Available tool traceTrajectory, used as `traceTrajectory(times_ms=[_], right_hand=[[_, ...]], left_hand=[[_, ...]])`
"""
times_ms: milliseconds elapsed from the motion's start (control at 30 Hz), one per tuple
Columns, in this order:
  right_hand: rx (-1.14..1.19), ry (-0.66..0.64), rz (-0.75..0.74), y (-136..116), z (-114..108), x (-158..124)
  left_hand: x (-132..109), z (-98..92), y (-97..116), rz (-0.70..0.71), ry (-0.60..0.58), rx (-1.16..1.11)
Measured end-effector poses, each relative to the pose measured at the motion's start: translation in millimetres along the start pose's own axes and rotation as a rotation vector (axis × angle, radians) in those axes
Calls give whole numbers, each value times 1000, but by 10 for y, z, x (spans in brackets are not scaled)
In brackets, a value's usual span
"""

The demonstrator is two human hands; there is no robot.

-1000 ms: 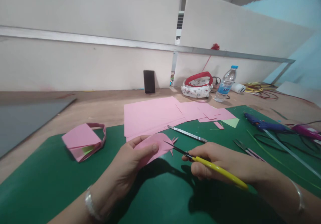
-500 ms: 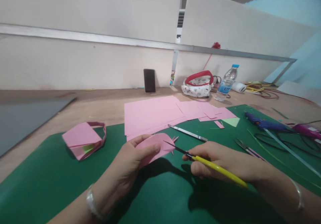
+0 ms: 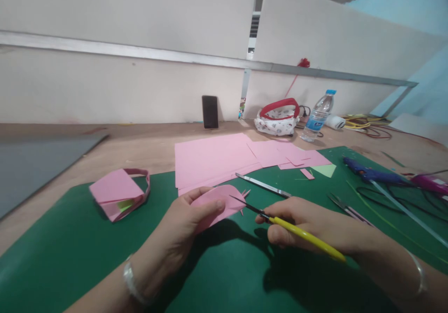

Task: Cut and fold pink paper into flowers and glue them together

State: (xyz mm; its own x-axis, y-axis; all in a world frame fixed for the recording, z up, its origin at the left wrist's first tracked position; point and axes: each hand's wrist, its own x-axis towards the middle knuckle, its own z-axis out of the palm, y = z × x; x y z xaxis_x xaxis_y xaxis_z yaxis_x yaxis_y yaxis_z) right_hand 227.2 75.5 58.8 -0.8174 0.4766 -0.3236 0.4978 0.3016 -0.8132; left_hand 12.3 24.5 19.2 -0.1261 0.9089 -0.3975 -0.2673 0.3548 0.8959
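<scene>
Between the thumb and fingers of my left hand [image 3: 191, 215] is a piece of pink paper [image 3: 226, 201] with a rounded edge. My right hand [image 3: 297, 222] is closed around scissors [image 3: 301, 235] with a yellow handle and thin dark blades. Their tip lies over the right part of the paper; I cannot tell how far apart the blades are. Just beyond the paper are thin pink slivers [image 3: 247, 194], partly hidden by it. A slim metal tool [image 3: 262, 184] rests on the green mat [image 3: 115, 252] behind my hands.
A folded pink paper piece [image 3: 117, 194] lies at left. Pink sheets [image 3: 213, 159] spread behind my hands. Tweezers [image 3: 346, 209] and a blue glue gun [image 3: 371, 173] with its cable are at right. A phone [image 3: 210, 112], a pouch [image 3: 276, 119] and a bottle [image 3: 318, 117] stand at the back.
The whole view has shifted very slightly. My hands, the pink paper and the scissors keep nearly the same pose.
</scene>
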Motion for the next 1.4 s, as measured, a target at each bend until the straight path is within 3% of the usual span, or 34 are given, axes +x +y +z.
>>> traceTrajectory(times_ms=[367,900,1100,1400], right_hand=[[-2,2,-3,-9,9,0],[139,66,145,7,53,23],[68,86,153,9,48,14],[-126,71,38,50,58,51]], left_hand=[[15,12,2,15,-26,-3],[-20,22,17,10,-11,23],[-42,31,9,48,-34,58],[15,-3,-41,15,-43,73]])
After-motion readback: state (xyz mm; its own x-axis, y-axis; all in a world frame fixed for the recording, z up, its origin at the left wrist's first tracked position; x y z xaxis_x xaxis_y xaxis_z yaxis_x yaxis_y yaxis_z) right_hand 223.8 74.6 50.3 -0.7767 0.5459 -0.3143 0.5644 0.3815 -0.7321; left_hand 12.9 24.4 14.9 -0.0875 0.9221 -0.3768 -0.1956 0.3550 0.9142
